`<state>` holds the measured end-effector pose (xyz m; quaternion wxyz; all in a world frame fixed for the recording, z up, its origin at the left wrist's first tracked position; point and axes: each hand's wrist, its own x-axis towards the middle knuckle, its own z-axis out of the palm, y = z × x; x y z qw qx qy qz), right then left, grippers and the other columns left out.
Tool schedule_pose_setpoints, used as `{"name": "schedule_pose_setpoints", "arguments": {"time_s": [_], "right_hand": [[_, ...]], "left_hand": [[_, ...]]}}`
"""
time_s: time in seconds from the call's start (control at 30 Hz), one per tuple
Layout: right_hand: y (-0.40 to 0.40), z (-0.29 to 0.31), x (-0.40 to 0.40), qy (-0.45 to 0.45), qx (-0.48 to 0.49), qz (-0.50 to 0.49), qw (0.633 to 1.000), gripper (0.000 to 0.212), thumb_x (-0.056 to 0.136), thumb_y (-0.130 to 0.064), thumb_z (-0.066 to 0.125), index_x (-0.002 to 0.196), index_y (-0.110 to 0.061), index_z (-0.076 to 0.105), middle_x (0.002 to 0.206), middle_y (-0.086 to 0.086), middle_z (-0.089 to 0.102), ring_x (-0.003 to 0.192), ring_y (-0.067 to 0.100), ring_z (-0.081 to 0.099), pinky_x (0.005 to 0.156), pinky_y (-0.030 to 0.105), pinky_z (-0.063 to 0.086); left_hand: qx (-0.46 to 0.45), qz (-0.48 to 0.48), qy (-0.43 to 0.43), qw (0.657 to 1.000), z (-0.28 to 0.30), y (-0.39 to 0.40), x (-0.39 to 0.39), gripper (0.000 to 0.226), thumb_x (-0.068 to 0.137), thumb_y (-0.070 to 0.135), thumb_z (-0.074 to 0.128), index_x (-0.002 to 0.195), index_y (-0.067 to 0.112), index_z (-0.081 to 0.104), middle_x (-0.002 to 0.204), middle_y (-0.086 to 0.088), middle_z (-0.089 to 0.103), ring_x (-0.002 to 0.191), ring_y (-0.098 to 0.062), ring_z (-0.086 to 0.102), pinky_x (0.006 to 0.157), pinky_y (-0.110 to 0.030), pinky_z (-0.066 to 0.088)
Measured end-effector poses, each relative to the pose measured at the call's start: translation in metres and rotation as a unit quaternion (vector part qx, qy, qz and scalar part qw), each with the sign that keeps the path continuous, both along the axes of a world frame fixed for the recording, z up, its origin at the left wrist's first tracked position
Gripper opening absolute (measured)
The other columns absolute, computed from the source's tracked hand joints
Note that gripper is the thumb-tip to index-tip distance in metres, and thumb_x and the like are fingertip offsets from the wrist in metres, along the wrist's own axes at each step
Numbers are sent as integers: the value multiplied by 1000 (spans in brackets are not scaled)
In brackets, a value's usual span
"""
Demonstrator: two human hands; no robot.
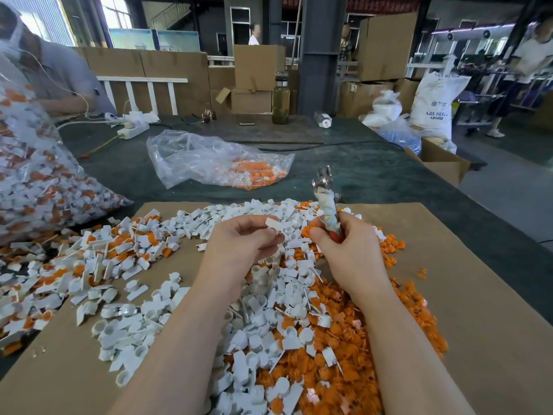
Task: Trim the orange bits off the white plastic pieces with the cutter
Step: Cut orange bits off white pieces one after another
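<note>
My left hand (242,238) pinches a single white plastic piece (276,224) between thumb and fingertips, above the heap. My right hand (344,244) grips the cutter (326,202) by its tape-wrapped, red-ended handles, with the metal jaws pointing up and away. The jaws are a short way right of the white piece and do not touch it. Below both hands lies a heap of white pieces (269,295) mixed with cut orange bits (344,354) on a cardboard sheet (478,295).
A large clear bag of untrimmed pieces (33,181) leans at the left, and a smaller bag with orange bits (221,163) lies behind the cardboard. Another person (45,73) sits at the far left. A bottle (280,98), a power strip (133,128) and cardboard boxes stand farther back.
</note>
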<state>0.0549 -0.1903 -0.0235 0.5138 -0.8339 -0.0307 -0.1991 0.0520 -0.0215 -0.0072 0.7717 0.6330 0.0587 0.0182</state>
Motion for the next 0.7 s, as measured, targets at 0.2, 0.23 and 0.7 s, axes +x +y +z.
{"name": "schedule_pose_setpoints", "arguments": {"time_s": [0.2,0.23,0.7], "right_hand": [[6,2,-4,-32,8,16,999,14,88,-26,71,81,-32,59,63,-12,59,62,-6,57,53,7,42],[7,1,-3,-32,-1,14,999,12,88,-28,70,82,-30,60,64,-13,59,61,-7,56,53,7,42],[12,-1,-4,-30,-30,20,999,11,90,-37,66,85,-29,60,73,-10,64,70,3,61,55,17,49]], "left_hand": [[21,18,-25,999,0,-6,-2,14,82,-2,74,86,9,66,82,-10,76,77,-19,75,69,-26,61],[38,24,-32,998,-1,-6,-1,15,80,2,77,84,11,66,79,-5,75,74,-14,74,68,-23,60],[-5,43,-45,998,0,-10,-3,18,80,1,78,84,16,69,72,1,73,75,-17,75,65,-22,57]]}}
